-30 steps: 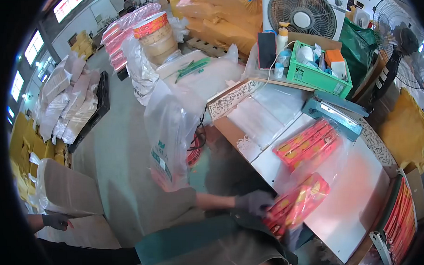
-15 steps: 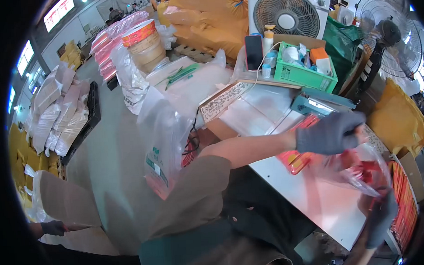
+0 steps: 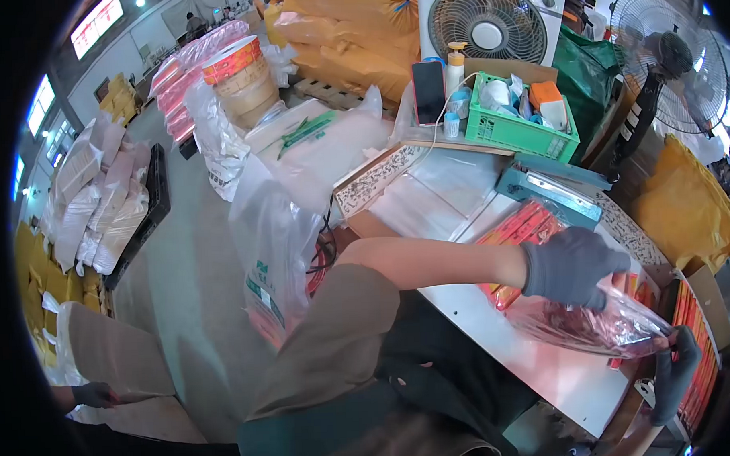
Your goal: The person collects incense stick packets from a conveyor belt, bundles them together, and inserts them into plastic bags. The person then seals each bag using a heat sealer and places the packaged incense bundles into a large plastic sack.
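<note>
My left hand (image 3: 577,266), in a grey glove, reaches across the white table (image 3: 539,375) with its fingers curled on the upper part of a clear plastic bag (image 3: 602,328). At the lower right my right hand (image 3: 677,374), also gloved, pinches the bag's right edge. The bag stretches between both hands above the tabletop. Red and orange packets (image 3: 526,222) lie under and behind my left forearm. More red packets (image 3: 634,287) show just beyond my left fingers. Whether anything red lies inside the bag is hard to tell.
A teal bag sealer (image 3: 553,191) sits behind the packets, near a green crate (image 3: 530,134) and a phone (image 3: 429,91). Upright red packets (image 3: 695,353) fill a box at right. Another person's gloved hand (image 3: 95,394) is at lower left.
My left hand has come slightly down, and the bag now hangs stretched wider and flatter between my hands. My right hand has shifted a little to the right.
</note>
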A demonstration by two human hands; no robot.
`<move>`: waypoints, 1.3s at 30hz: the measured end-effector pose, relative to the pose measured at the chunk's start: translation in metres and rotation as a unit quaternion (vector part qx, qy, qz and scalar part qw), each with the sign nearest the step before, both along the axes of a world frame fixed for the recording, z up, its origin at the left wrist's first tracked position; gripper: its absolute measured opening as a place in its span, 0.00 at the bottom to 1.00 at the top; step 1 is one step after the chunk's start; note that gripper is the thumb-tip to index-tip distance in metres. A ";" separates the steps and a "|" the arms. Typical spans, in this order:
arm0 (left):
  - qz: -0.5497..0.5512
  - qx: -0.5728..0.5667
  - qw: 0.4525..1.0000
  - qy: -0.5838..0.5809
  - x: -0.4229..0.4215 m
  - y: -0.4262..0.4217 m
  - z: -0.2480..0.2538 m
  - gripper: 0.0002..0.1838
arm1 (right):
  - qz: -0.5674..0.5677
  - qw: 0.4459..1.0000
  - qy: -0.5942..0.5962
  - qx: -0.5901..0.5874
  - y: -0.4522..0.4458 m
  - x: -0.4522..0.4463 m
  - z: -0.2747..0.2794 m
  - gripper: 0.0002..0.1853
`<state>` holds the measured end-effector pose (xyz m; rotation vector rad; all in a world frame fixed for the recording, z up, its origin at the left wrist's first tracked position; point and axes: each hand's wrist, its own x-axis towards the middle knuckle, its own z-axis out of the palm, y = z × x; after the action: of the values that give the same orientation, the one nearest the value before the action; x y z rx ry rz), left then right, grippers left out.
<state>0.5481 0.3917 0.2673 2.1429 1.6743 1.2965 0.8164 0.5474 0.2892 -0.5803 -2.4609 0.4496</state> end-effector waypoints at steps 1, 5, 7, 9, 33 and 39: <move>0.009 -0.003 0.999 0.050 0.000 -0.003 -0.001 0.26 | -0.012 1.000 -0.016 -0.002 0.001 -0.002 0.004 0.24; 0.064 0.127 0.964 0.223 0.000 -0.006 0.016 0.14 | 0.041 0.999 0.024 0.011 0.000 -0.009 0.010 0.26; 0.085 0.192 0.941 0.266 0.005 -0.010 0.015 0.10 | 0.085 0.990 0.093 0.056 -0.035 -0.038 0.022 0.30; 0.092 0.243 0.927 0.270 0.010 -0.016 0.015 0.08 | 0.165 0.980 0.007 0.111 -0.057 -0.066 0.019 0.35; 0.079 -0.211 0.842 -0.490 -0.124 0.097 -0.193 0.38 | 0.047 0.975 0.193 -0.102 0.188 -0.327 -0.098 0.32; 0.074 -0.161 0.814 -0.553 -0.169 0.124 -0.228 0.32 | -0.029 0.999 0.019 -0.016 0.246 -0.329 -0.191 0.18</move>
<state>0.3795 0.5161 0.0389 0.7177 1.3350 1.6315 0.4871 0.7934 0.0984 -0.6477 -2.3975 0.4736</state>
